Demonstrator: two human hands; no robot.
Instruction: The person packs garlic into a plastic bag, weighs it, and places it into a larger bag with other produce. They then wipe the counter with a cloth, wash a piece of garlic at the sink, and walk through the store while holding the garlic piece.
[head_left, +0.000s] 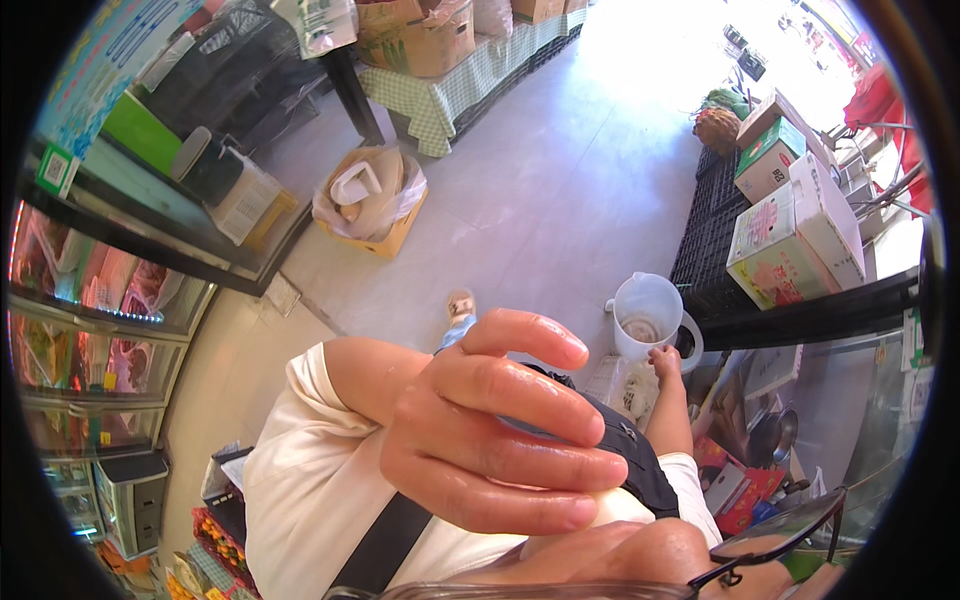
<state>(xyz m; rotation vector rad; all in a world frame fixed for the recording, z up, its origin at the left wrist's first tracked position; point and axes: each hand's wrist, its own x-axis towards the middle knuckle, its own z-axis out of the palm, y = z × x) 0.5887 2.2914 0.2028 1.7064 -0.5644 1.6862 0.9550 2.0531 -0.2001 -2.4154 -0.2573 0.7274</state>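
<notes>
My left hand (502, 442) is raised close to the camera, wet, its back showing and its fingers curled to the right. A smooth pale thing (624, 504) shows beside the fingertips; whether it is held or is cloth cannot be told, and the thumb is hidden. Lower right, my right hand (664, 361) is at the near rim of a translucent plastic pitcher (626, 298), beside its handle, fingers bent; its hold is unclear. Some clear liquid seems to lie in the pitcher. White baskets or bags (630, 390) are partly hidden below it.
A yellow carton with a plastic bag (390, 246) stands on the floor. Black crates (694, 240) bear boxes (780, 236) at right. A display fridge (112, 330) lies left, a checked-cloth table (420, 105) beyond. Red packages (739, 487) are lower right.
</notes>
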